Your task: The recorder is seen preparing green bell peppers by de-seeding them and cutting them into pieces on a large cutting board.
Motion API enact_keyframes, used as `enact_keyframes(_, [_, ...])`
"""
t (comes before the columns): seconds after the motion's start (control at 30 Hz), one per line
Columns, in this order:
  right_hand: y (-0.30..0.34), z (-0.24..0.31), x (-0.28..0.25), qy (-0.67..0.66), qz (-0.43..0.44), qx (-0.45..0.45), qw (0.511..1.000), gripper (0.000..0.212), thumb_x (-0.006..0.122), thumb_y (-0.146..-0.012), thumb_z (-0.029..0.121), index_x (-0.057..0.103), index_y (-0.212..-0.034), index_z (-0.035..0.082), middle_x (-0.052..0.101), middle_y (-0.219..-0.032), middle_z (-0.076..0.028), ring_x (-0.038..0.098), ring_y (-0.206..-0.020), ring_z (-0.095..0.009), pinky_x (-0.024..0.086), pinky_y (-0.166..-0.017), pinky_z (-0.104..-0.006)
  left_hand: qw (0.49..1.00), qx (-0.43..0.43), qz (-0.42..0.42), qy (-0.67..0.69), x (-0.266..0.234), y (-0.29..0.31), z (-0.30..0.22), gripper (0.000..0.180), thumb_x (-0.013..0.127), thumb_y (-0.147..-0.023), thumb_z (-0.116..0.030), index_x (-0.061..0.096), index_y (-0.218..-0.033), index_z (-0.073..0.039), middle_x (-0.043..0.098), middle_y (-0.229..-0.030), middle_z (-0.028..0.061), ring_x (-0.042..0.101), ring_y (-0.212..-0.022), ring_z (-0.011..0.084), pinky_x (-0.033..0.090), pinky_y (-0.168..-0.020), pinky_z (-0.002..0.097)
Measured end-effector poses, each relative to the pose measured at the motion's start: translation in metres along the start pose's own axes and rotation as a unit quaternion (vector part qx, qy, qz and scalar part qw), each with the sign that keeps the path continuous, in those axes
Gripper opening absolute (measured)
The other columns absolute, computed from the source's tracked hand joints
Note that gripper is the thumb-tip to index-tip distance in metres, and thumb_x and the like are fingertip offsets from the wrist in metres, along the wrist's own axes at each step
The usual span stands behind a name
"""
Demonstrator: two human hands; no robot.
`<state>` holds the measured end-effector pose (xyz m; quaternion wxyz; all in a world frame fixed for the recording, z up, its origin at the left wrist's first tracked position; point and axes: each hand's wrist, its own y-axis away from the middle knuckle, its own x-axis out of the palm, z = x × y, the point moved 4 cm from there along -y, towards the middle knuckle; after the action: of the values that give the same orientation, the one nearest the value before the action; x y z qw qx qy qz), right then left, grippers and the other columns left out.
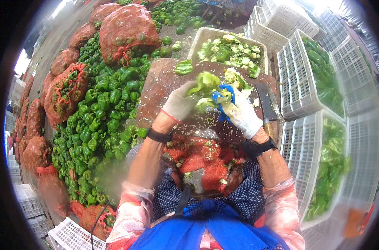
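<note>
My left hand, in a white glove, grips an opened green pepper over a wet brown cutting board. Against the pepper's inside, my right hand, also gloved, holds a small blue-handled tool. Pale seeds lie scattered on the board and on the red mesh in my lap. A cleaver rests on the board just right of my right hand. A loose green pepper piece lies at the board's far edge.
A big heap of whole green peppers lies to the left, ringed by red mesh sacks. A white crate of pepper cores stands behind the board. More white crates with cut peppers stand at the right.
</note>
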<state>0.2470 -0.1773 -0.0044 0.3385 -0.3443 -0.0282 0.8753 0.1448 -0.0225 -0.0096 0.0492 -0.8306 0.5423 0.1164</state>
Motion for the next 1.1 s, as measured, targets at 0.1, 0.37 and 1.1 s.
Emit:
enact_keyframes(0.1, [-0.001,0.013,0.001,-0.198,0.027,0.066,0.978,0.029,0.054,-0.092,0.026,0.058,-0.111,0.004,0.065,-0.089,-0.007,0.062,-0.079,-0.018,0.05,-0.07,-0.0307,0.996,-0.039,0.019,0.082,-0.005,0.009,0.0,0.03,0.055,-0.092,-0.004,0.058,-0.122,-0.007,0.062,-0.086,-0.0031,0.052,-0.064,0.0011,0.043,-0.053,0.0174])
enact_keyframes(0.37, [-0.001,0.004,-0.025,-0.62,0.019,-0.011,0.784,0.047,0.053,-0.096,0.037,0.048,-0.127,0.002,0.048,-0.071,0.005,0.044,-0.053,-0.004,0.039,-0.045,-0.02,0.936,-0.136,0.142,0.292,0.033,0.001,0.013,0.025,0.043,-0.101,-0.023,0.057,-0.114,-0.007,0.059,-0.068,-0.0003,0.048,-0.047,0.0064,0.037,-0.04,0.0203])
enact_keyframes(1.1, [0.017,0.015,-0.009,-0.087,0.009,-0.166,0.982,0.034,0.057,-0.091,0.018,0.056,-0.12,0.001,0.061,-0.116,-0.014,0.059,-0.104,-0.029,0.048,-0.088,-0.0379,0.914,0.026,0.267,0.303,0.039,0.009,0.029,0.031,0.061,-0.09,-0.007,0.059,-0.121,-0.005,0.064,-0.115,0.0063,0.058,-0.104,0.013,0.045,-0.096,0.0292])
